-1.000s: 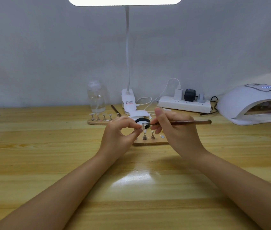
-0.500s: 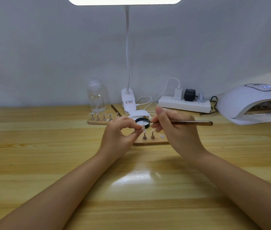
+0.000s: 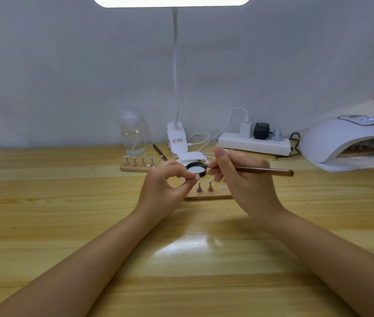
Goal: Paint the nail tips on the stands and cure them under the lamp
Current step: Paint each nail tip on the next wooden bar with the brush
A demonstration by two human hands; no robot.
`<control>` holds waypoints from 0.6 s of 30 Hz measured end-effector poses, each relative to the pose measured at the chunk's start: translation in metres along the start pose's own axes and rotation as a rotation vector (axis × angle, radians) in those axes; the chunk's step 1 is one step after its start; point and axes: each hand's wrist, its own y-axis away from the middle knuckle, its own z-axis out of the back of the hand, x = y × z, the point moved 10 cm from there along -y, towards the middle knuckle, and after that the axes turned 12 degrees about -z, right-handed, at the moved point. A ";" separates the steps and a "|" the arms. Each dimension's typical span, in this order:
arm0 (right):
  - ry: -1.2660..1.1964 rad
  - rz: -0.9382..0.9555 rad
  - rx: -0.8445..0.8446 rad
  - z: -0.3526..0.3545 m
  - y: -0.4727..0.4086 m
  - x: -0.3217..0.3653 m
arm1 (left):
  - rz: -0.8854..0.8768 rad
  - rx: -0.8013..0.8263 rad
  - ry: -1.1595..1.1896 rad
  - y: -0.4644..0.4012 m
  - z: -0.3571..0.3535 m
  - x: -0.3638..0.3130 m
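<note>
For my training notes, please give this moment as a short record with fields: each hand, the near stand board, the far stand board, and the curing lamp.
left hand: pinches a nail tip on its stand
right hand: holds a brush, bristle end at the round black-rimmed paint jar
near board: between the hands, two small stands visible
far board: four stands with tips, beside a clear bottle
curing lamp: far right, display lit
</note>
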 end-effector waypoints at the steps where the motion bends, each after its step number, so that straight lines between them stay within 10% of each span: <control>1: 0.007 -0.006 -0.001 0.000 -0.001 -0.001 | 0.002 0.000 0.000 0.000 0.000 0.000; 18: -0.015 -0.056 0.026 -0.003 -0.001 -0.005 | -0.017 0.005 -0.021 -0.001 0.000 -0.002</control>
